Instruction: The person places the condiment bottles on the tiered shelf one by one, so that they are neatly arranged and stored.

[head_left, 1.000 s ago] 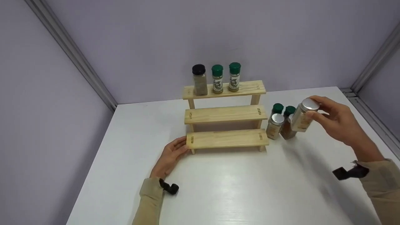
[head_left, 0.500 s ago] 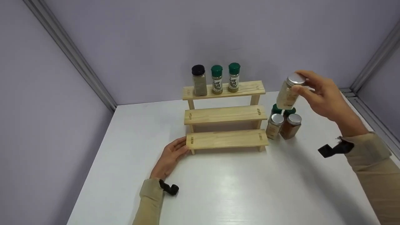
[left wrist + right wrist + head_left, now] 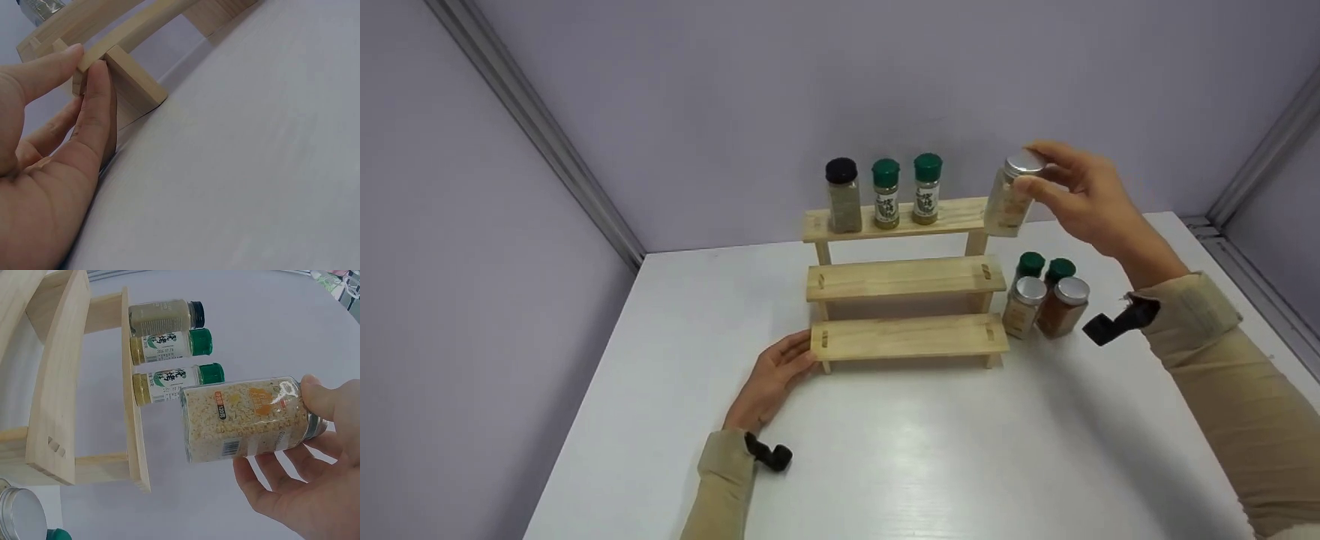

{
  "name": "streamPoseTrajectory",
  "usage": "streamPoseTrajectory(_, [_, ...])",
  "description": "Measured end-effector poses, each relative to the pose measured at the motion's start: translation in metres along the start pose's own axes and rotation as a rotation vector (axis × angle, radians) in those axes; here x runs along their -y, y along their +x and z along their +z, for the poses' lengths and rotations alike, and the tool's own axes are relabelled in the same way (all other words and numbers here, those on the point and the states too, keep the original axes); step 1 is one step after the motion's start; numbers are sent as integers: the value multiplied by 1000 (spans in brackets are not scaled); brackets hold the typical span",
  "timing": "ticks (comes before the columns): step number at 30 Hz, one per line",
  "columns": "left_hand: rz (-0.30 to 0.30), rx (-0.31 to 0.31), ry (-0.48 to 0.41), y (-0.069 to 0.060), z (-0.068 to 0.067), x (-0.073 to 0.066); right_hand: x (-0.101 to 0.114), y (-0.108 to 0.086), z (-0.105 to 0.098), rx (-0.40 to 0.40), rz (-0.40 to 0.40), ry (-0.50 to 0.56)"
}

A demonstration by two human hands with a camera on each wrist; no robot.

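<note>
My right hand point(image 3: 1091, 199) grips a silver-lidded jar point(image 3: 1006, 204) near its lid, slightly tilted, by the right end of the top shelf point(image 3: 960, 214). In the right wrist view, pale granules fill this jar point(image 3: 242, 419), and a gap separates it from the shelf edge. On the top shelf stand a black-capped jar point(image 3: 844, 206) and two green-capped bottles point(image 3: 886, 206) point(image 3: 927, 201). My left hand point(image 3: 769, 379) pinches the left end of the bottom shelf point(image 3: 907, 337), its thumb above and fingers below in the left wrist view.
Right of the wooden rack, two silver-lidded jars point(image 3: 1024, 311) point(image 3: 1063, 311) stand in front of two green-capped bottles point(image 3: 1030, 264) point(image 3: 1060, 271) on the white table point(image 3: 885, 450). A wall point(image 3: 720, 112) rises behind the rack.
The right hand has carried its jar left and upward, from over the grouped jars to the top shelf's right end. The left hand has stayed at the bottom shelf.
</note>
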State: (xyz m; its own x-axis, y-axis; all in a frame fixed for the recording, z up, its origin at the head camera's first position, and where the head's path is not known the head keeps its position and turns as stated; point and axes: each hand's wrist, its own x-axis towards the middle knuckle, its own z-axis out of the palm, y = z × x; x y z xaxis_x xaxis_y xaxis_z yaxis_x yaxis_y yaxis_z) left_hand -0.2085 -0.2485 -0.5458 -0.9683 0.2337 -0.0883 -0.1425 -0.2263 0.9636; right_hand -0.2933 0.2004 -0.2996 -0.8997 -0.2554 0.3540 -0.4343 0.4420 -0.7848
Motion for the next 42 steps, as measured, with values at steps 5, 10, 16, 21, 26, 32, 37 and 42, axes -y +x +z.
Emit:
streamPoseTrajectory(5, [7,-6,2,1,1,-1,0,16,5,24,43,44])
streamPoseTrajectory(10, [3,-3,-4,2,1,-2,-8,31,10,36,35,86])
streamPoseTrajectory(16, [7,5,-9,2,0,-1,-15,43,21,51,30,111])
streamPoseTrajectory(21, [6,0,0,0,-1,-1,-17,50,33,70,32,95])
streamPoseTrajectory(26, [1,-3,6,0,-2,1,-16,56,41,105,71,81])
streamPoseTrajectory(32, [12,9,5,1,-2,1,-17,58,45,129,86,78])
streamPoseTrajectory(37, [7,17,-7,1,-1,2,-22,59,46,114,73,80])
streamPoseTrajectory(42, [14,17,0,1,-2,1,-20,59,45,122,105,107])
